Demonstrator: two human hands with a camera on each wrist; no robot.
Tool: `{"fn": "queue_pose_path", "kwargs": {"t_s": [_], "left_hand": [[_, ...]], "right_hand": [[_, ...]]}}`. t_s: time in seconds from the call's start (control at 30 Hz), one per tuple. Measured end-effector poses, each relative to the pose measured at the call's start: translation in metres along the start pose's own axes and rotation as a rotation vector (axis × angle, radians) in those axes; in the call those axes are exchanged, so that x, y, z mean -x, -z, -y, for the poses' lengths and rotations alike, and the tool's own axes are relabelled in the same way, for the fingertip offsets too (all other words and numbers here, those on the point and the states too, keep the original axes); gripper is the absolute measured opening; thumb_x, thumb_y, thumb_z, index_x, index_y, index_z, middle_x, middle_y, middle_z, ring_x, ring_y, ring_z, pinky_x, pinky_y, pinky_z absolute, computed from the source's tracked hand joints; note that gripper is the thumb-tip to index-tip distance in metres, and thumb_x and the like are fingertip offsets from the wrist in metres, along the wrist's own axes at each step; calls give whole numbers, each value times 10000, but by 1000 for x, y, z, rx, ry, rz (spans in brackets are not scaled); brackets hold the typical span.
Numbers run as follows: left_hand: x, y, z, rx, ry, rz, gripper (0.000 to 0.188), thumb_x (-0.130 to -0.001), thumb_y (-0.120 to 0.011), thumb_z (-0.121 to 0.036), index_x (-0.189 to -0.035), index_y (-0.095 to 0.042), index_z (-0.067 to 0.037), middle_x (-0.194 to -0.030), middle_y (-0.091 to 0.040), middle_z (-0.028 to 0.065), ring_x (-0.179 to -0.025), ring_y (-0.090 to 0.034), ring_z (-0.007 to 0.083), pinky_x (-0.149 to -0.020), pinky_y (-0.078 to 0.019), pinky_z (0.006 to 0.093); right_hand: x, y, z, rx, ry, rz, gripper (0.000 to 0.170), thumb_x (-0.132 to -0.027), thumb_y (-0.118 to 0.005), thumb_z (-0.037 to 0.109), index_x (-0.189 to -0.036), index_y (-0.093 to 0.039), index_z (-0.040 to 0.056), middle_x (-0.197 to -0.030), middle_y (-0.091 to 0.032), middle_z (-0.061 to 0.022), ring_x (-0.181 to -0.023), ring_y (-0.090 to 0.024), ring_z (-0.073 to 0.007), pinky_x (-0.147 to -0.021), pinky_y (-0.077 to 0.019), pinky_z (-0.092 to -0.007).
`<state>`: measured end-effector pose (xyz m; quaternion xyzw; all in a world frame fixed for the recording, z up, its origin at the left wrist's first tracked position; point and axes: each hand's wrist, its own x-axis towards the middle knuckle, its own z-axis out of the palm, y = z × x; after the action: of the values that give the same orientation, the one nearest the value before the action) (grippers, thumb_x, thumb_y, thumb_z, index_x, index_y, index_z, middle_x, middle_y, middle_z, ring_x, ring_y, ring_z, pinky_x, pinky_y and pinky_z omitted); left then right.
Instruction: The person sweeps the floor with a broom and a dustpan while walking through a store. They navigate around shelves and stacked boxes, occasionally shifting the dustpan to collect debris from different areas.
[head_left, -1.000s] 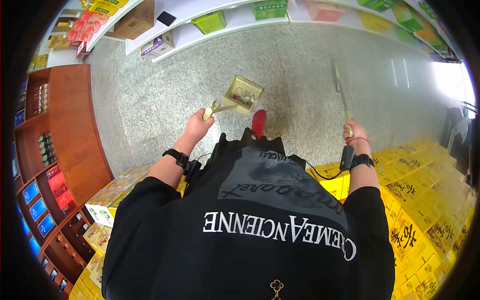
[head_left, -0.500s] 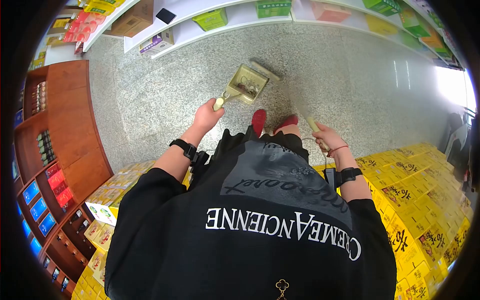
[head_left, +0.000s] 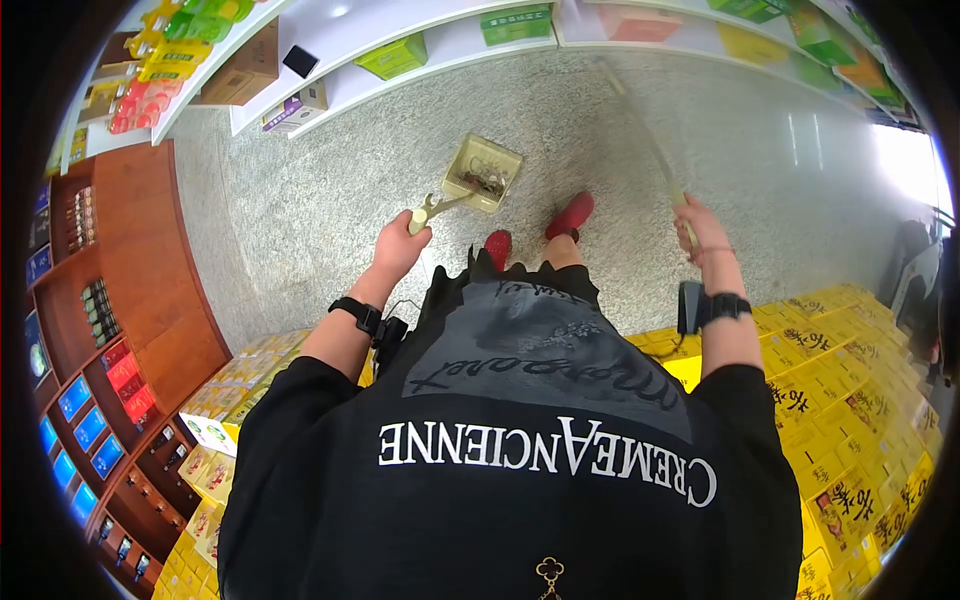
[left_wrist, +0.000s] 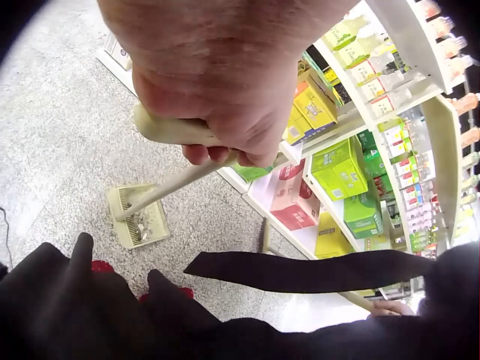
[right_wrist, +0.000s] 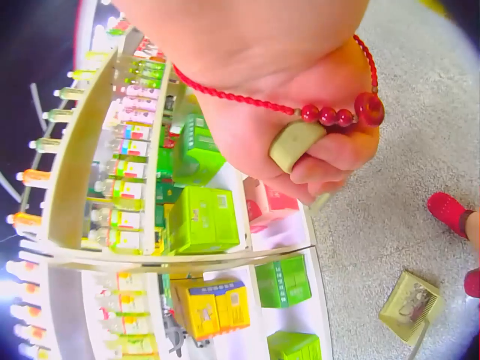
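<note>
Nearest, yellow boxes (head_left: 830,400) stand stacked on the right, and the person's red shoes (head_left: 572,215) are on the speckled floor (head_left: 330,190). A little farther off, the left hand (head_left: 400,247) has its grip closed round the handle of a dustpan (head_left: 467,150), and the right hand (head_left: 704,228) has its grip closed round the stick of a broom (head_left: 660,160). The pan lies beyond the shoes, left of the broom, and appears to rest on the floor. Loose debris (head_left: 488,181) lies inside it, so part of the sweeping looks done. Farther still, the blurred broom head is well apart from the pan, towards the white shelf (head_left: 455,55); whether it touches the floor cannot be told. What remains is hard to judge: no distinct heap shows outside the pan, and the pan is not yet emptied.
</note>
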<state>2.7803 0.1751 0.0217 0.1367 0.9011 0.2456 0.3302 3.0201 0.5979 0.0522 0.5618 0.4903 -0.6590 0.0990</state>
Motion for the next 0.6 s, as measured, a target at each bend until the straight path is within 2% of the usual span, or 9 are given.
{"fn": "queue_pose_path", "kwargs": {"t_s": [0.07,0.2,0.27,0.37,0.43,0.47,0.53,0.57,0.6], "left_hand": [[-8,-9,-15,-15,19,-11,303,-751,-610,-285,-862,-541,-12,-749,-601,199,-715,-586,368,-654,-456,423],[-26,-22,-60,-17,49,-2,299,-754,-614,-284,-863,-544,-14,-735,-603,184,-690,-585,350,-642,-456,415],[-37,-27,-85,5,53,40,297,-760,-614,-282,-875,-552,-15,-721,-602,170,-678,-594,321,-635,-460,403],[-59,-41,-110,-53,12,15,300,-763,-610,-278,-899,-566,-13,-698,-605,159,-644,-607,295,-618,-467,393],[-71,-47,-135,-41,15,25,304,-765,-607,-279,-907,-572,-13,-690,-609,153,-626,-612,280,-608,-472,386],[-77,-49,-146,-25,28,26,307,-766,-604,-280,-916,-578,-13,-682,-612,147,-607,-617,266,-599,-476,380],[-89,-56,-165,-48,-18,35,306,-767,-601,-276,-925,-585,-15,-679,-623,137,-581,-619,247,-583,-482,370],[-95,-60,-172,-55,-26,30,304,-767,-600,-275,-924,-585,-16,-682,-624,136,-585,-621,243,-585,-483,368],[-99,-64,-179,-64,-33,27,302,-768,-599,-275,-924,-585,-17,-684,-624,136,-590,-622,240,-587,-483,366]], "right_hand": [[-39,9,12,-36,2,-23,427,-818,-556,143,-1226,-448,79,-606,-459,13,-445,-419,-73,-344,-308,-217],[-91,8,20,-45,-56,-17,156,-821,-565,142,-962,-542,77,-653,-523,-11,-462,-459,-110,-379,-363,-268],[-117,10,8,850,207,95,171,-800,-578,122,-957,-570,54,-677,-567,-39,-501,-505,-130,-400,-385,-289],[-98,8,-11,669,325,105,284,-789,-587,104,-1069,-587,54,-669,-572,-43,-493,-509,-140,-400,-387,-306],[-74,17,3,371,146,268,296,-805,-592,150,-1091,-585,72,-741,-598,-42,-573,-553,-157,-422,-419,-328],[-64,27,10,361,143,258,296,-805,-592,150,-1091,-585,72,-741,-598,-42,-573,-553,-157,-422,-419,-328],[-47,47,20,183,-61,425,388,-799,-603,140,-1185,-569,117,-698,-558,-12,-521,-504,-92,-396,-375,-253],[-40,56,15,108,-70,419,438,-791,-602,115,-1226,-551,118,-663,-526,11,-477,-451,-51,-373,-315,-209],[-29,63,10,96,-73,410,438,-791,-602,115,-1226,-551,118,-663,-526,11,-477,-451,-51,-373,-315,-209]]}}
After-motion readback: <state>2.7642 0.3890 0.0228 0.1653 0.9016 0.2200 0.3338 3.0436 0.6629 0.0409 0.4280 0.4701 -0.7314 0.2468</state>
